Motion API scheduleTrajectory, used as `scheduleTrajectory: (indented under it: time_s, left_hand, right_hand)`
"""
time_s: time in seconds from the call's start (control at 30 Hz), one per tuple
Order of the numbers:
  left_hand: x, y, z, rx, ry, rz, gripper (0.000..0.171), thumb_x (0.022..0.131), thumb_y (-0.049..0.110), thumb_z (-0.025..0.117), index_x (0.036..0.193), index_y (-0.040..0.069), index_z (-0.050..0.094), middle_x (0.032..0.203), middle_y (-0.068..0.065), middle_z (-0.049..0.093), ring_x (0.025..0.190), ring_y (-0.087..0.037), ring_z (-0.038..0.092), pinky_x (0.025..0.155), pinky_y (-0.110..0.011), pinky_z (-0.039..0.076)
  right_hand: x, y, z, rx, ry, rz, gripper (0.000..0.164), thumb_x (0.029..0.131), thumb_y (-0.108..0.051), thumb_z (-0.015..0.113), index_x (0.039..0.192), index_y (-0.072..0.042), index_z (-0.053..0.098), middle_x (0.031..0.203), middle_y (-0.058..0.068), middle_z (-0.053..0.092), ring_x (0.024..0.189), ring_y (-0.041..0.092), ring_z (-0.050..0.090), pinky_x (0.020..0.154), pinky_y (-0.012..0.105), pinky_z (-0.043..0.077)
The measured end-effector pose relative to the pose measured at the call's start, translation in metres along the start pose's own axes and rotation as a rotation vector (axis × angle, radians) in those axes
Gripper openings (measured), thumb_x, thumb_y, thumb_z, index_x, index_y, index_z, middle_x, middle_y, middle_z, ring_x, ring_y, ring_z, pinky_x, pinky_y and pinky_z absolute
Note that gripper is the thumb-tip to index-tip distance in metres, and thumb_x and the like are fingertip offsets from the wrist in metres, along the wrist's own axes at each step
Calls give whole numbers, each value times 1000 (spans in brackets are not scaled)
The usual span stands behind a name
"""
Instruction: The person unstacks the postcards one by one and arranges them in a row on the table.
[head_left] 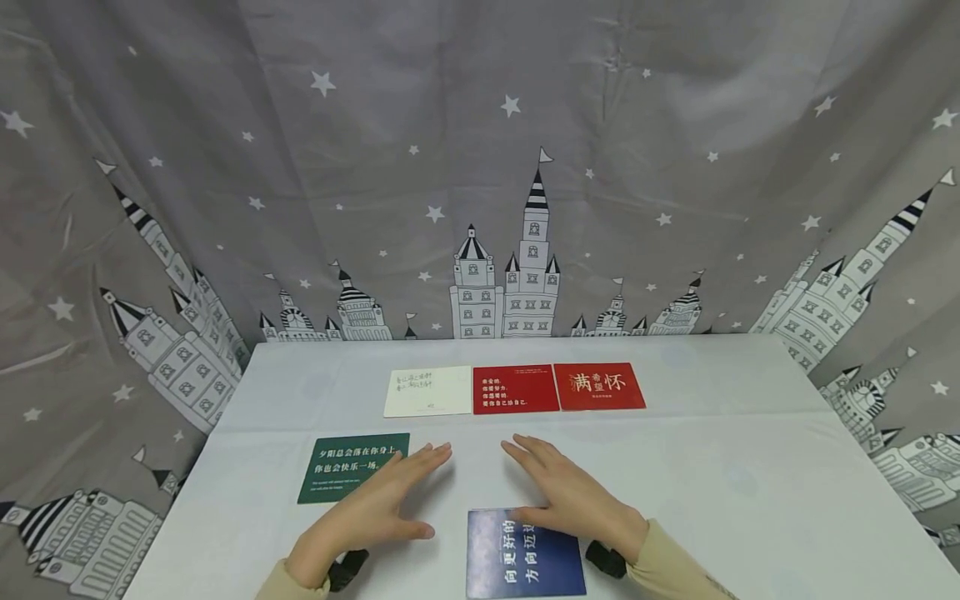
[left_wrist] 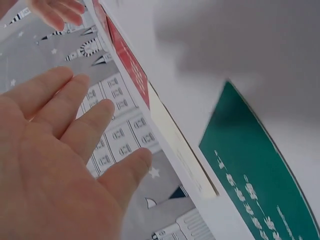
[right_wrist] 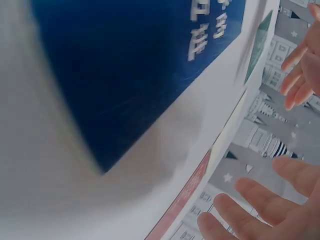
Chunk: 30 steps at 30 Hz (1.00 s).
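Observation:
Both hands hover above the white table with fingers spread and hold nothing. My left hand [head_left: 382,500] is over the near right corner of a green card [head_left: 345,475] with white writing. My right hand [head_left: 566,492] is above a blue card [head_left: 517,558], hiding part of its top edge; the blue card's writing runs sideways. In the left wrist view the left hand's fingers [left_wrist: 85,125] are straight and apart. The right wrist view shows the right hand's fingers [right_wrist: 260,200] likewise extended, with the blue card [right_wrist: 125,75] below.
Along the back of the table [head_left: 750,467] lie a cream card [head_left: 427,392] with handwriting, a red card [head_left: 516,389] and another red card [head_left: 600,386], side by side in a row. Behind the table hangs a grey curtain [head_left: 375,167] printed with castles and stars.

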<state>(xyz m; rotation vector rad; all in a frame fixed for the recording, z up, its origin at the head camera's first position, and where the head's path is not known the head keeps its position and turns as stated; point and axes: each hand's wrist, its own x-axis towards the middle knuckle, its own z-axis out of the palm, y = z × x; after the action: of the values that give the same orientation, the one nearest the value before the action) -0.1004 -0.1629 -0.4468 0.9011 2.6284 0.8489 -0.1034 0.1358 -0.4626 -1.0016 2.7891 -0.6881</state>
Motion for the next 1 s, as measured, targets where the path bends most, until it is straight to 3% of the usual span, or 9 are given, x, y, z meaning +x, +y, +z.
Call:
scheduleTrajectory:
  time_s: [0.2,0.47,0.83,1.0]
  left_hand:
    - [3,8,8,15,7,24,89,73,28,82,148,10,37,152,-3,34,140,-29,26,111,-56,13]
    - [5,20,18,19,-8,3,91,72,30,83,148,13,37,152,1,35,140,-26,28,112,-53,16]
    - [5,32,39,43,-24,55,93,70,34,83,148,12,37,152,3,34,139,-23,31,110,-52,22]
    - [4,37,48,38,-47,42,94,69,36,83,148,14,37,152,5,33,139,-21,31,110,-50,23]
  right_hand:
    - [-16,10,-4,17,15,51,82,83,-45,71,149,-13,34,149,11,35,135,31,34,104,48,37]
    - [-33,14,-7,10,27,94,82,82,-44,72,148,-12,36,148,12,36,134,32,35,103,50,38]
    - [-54,15,-5,18,20,131,82,82,-45,72,148,-14,35,149,13,35,130,32,40,98,51,42]
    - [-61,16,-4,41,30,132,81,83,-49,69,148,-16,35,149,13,34,130,33,41,97,52,43]
